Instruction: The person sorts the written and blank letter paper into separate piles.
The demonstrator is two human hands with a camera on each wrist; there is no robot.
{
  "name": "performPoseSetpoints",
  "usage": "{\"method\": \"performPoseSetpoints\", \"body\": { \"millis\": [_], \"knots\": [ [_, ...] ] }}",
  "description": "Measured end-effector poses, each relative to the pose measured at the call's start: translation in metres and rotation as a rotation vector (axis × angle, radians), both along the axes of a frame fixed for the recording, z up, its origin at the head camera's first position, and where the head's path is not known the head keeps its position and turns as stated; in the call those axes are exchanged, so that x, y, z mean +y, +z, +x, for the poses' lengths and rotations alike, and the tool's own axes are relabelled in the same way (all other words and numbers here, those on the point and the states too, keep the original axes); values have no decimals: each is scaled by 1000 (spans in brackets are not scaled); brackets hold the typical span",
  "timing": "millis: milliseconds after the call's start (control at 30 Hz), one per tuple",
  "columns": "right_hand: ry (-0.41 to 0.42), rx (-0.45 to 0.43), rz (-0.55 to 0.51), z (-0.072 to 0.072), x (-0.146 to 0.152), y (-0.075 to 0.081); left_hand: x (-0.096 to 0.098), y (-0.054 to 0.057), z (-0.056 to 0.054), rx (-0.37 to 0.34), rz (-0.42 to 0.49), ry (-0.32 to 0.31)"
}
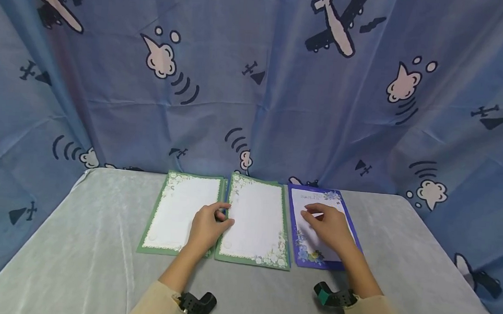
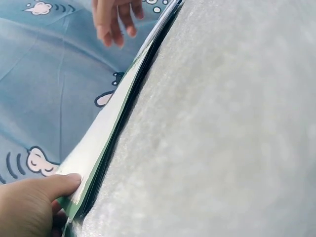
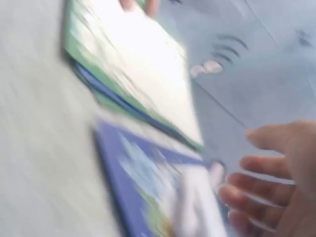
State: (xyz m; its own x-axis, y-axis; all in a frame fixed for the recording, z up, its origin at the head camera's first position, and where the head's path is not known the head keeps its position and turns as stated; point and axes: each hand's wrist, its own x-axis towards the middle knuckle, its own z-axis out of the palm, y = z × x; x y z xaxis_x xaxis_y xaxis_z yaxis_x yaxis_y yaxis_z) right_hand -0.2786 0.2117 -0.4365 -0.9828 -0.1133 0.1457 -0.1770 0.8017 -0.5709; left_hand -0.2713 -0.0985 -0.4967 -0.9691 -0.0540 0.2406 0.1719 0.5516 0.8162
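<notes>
My left hand (image 1: 210, 225) pinches the left edge of the middle sheet (image 1: 256, 219), which has a green floral border. In the left wrist view the thumb (image 2: 66, 185) lies on top of this paper, with fingers curled beneath the edge. Blue and dark edges show under it, so it lies on other sheets. Over the blue-bordered floral sheet (image 1: 325, 253) hovers my right hand (image 1: 329, 225), its fingers loosely bent and holding nothing. The right wrist view shows those fingers (image 3: 266, 167) apart from the paper, which is blurred there.
Another green-bordered sheet (image 1: 179, 210) lies at the left, partly behind my left hand. All the paper is near the far edge of a table with a pale grey cover (image 1: 90, 243). Behind it hangs a blue curtain (image 1: 221, 78) printed with planes and clouds.
</notes>
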Motion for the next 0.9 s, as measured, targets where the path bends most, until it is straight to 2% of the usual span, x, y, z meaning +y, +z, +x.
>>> {"method": "performPoseSetpoints", "body": {
  "millis": [167, 300, 433, 633, 900],
  "knots": [
    [67, -43, -121, 4, -24, -10, 0, 0, 0, -1, 25, -3],
    [70, -99, -136, 4, -32, -22, -1, -2, 1, 1, 56, 12],
    [70, -93, -144, 3, -34, -29, -1, -1, 1, 13, 108, 10],
    [92, -82, -179, 1, -33, -31, 0, 0, 1, 26, 144, 23],
    [45, -83, -266, 0, -34, -26, 4, 3, 1, 30, 195, 34]
  ]
}}
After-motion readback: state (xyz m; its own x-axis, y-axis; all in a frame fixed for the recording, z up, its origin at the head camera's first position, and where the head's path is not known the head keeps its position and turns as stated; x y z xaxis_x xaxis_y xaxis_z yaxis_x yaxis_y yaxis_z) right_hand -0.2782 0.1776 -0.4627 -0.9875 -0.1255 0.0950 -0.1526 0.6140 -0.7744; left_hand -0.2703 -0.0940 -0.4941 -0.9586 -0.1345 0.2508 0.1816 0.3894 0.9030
